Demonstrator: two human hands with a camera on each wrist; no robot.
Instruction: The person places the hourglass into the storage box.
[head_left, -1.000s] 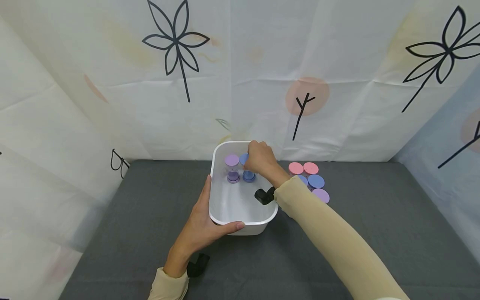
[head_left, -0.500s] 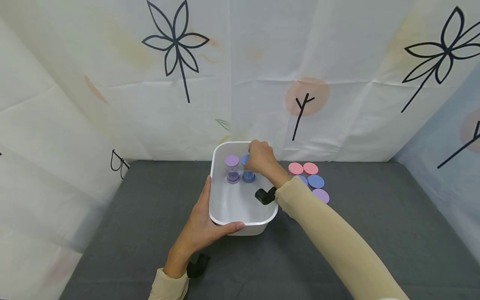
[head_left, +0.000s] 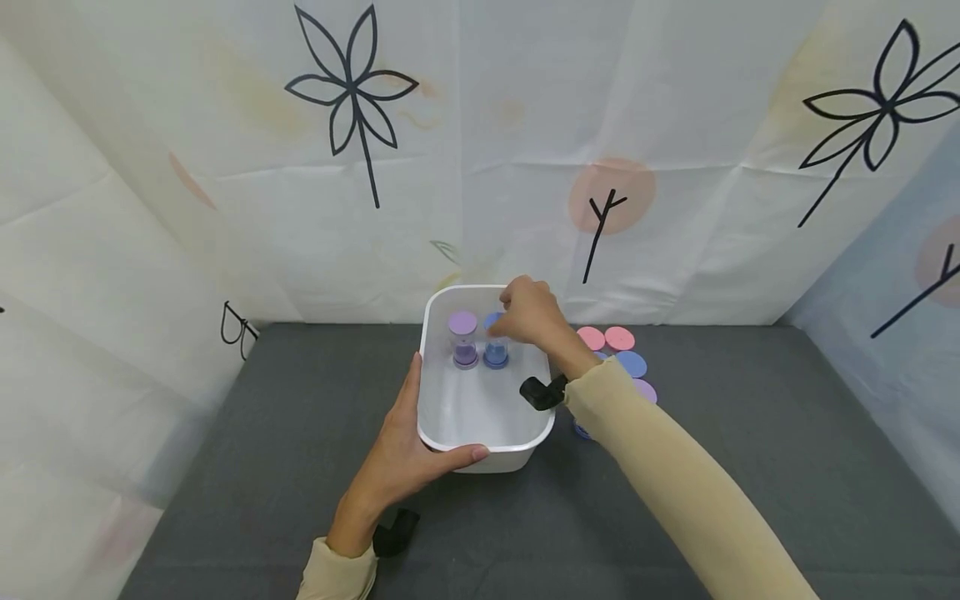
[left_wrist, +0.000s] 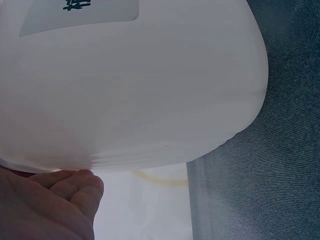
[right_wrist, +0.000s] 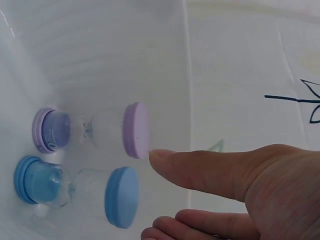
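White tub [head_left: 483, 412]: right hand [head_left: 534, 313] above blue hourglass [head_left: 496, 356], thumb straight, grip parted, holding nothing; left hand [head_left: 405, 454] spread wide, touching near left corner.

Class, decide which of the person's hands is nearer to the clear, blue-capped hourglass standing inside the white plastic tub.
The right hand. It hangs close by the top of the hourglass, not gripping it; the left hand rests against the tub at its near left corner, farther off.

Left hand [head_left: 403, 450] sits near left, thumb [head_left: 459, 455] stretched right, fingers [head_left: 408, 385] pointing far; the right arm [head_left: 675, 467] slants in from near right, right hand [head_left: 536, 315] poised farther out, thumb [right_wrist: 200, 172] clear of the fingers [right_wrist: 212, 223].
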